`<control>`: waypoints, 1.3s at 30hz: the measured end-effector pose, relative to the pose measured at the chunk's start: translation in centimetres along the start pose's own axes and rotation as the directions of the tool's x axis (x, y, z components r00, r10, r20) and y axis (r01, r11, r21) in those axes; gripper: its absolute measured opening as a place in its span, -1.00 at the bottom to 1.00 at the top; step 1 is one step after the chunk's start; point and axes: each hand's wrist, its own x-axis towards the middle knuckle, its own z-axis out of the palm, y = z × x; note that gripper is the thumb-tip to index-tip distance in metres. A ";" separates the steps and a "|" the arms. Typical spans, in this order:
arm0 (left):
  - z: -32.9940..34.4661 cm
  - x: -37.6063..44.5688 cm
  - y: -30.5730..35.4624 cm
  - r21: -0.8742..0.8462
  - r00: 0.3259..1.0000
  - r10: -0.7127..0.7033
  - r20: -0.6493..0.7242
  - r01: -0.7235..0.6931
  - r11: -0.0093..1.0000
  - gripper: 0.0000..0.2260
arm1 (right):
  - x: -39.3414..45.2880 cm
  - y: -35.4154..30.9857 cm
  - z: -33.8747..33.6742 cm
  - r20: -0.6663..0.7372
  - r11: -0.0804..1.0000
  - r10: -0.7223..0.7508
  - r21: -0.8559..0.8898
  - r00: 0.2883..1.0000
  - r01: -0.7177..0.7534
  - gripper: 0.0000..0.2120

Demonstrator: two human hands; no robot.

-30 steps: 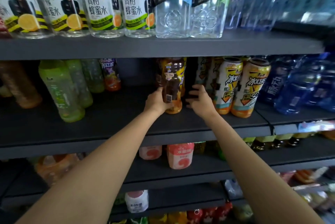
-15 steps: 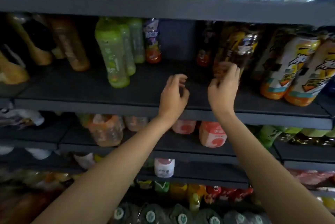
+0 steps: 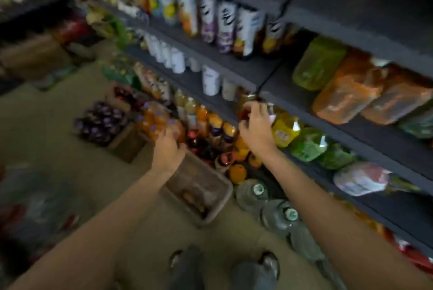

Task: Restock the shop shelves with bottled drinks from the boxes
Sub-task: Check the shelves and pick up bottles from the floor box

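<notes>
The view is blurred and points down at the floor beside the dark shelves (image 3: pixel 276 71). An open cardboard box (image 3: pixel 221 203) stands on the floor with a few brown bottles (image 3: pixel 188 196) lying in it. My left hand (image 3: pixel 167 149) hovers above the box's far end, back up, holding nothing that I can make out. My right hand (image 3: pixel 255 128) hangs in front of the low shelf edge with loosely curled fingers, above the bottles standing on the floor (image 3: pixel 225 135); it seems empty.
A shrink-wrapped pack of orange bottles (image 3: pixel 153 121) and a box of purple-capped bottles (image 3: pixel 100 121) sit beyond the cardboard box. Large water jugs (image 3: pixel 257 192) line the shelf foot at right. My shoes (image 3: pixel 187 266) are at the bottom edge.
Both hands let go of the brown bottle on the middle shelf and dropped toward the floor. The view swung down and left, from the shelf to the box.
</notes>
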 end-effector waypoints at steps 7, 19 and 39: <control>-1.9 0.2 -15.5 0.226 0.845 -0.429 0.318 0.372 0.900 -0.68 | -2.8 3.1 14.4 0.454 0.955 0.297 -0.148 0.840 -0.257 -0.66; 20.4 9.4 -34.4 0.164 0.898 -0.189 0.398 0.133 0.977 -0.71 | -5.3 24.5 47.0 0.784 0.894 0.432 -0.308 0.446 -0.325 -0.83; 24.5 11.3 -34.2 -0.042 0.898 0.084 0.432 -0.073 0.996 -0.50 | 2.1 19.9 46.3 0.888 0.735 0.349 -0.457 0.299 0.501 -0.44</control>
